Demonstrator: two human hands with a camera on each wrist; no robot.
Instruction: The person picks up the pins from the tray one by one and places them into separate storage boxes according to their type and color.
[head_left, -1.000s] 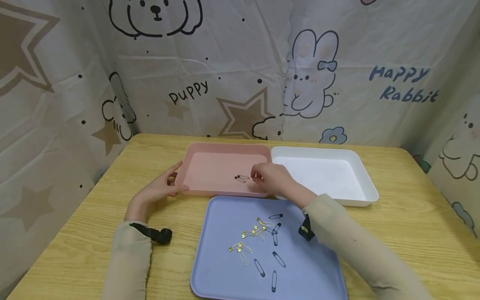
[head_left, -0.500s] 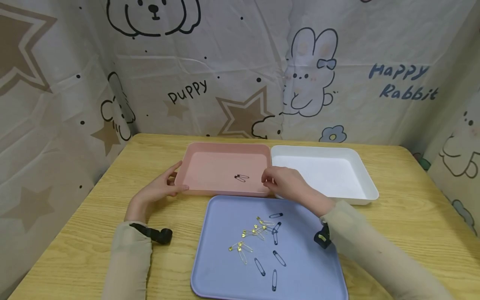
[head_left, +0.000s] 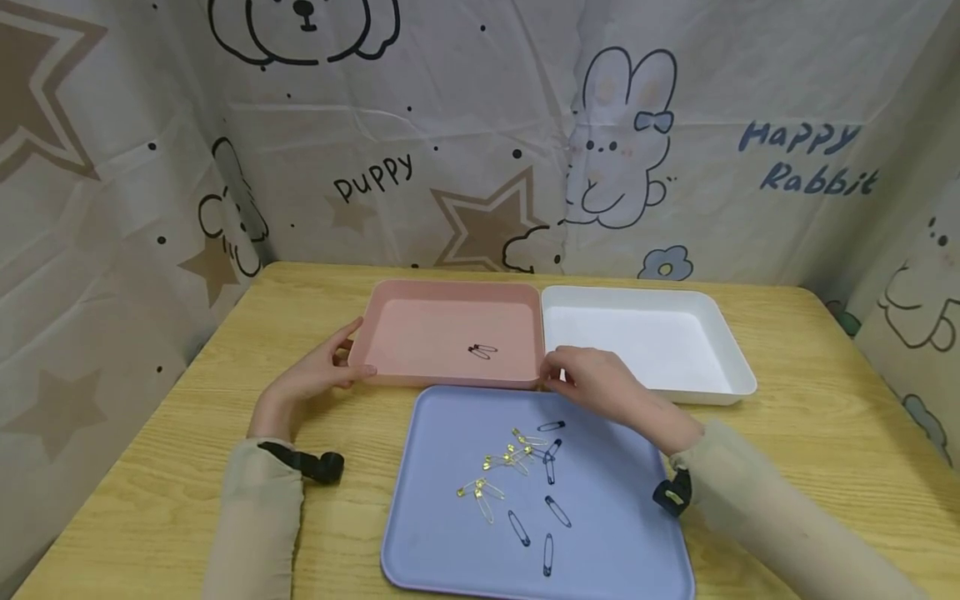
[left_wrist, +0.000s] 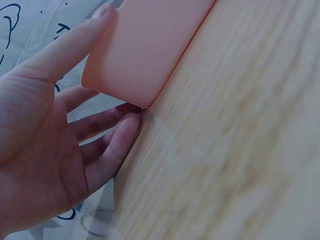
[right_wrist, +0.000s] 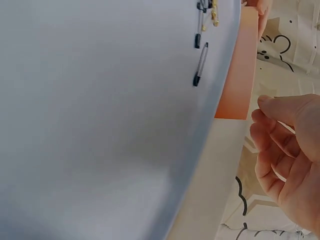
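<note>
My left hand (head_left: 315, 372) holds the left end of the pink tray (head_left: 420, 329), its thumb on the front rim. In the left wrist view, its fingers (left_wrist: 102, 122) reach round the tray's end near the wooden tabletop. A pair of black safety pins (head_left: 482, 352) lies inside the pink tray. My right hand (head_left: 594, 382) hovers near the front corner where the pink and white trays meet. Its fingers are loosely curled, with nothing visible between them in the right wrist view. On the blue tray (head_left: 442, 562) lie several gold safety pins (head_left: 491, 492) and several black safety pins (head_left: 548, 555).
A white tray (head_left: 637, 333) stands against the pink tray's right side. The blue tray lies in front of both on the wooden table (head_left: 150, 500). Behind the table hangs a printed curtain (head_left: 480, 108).
My right hand has drawn back rightward out of the pink tray to the corner between the trays. The left hand stays on the pink tray, and the pins lie as before.
</note>
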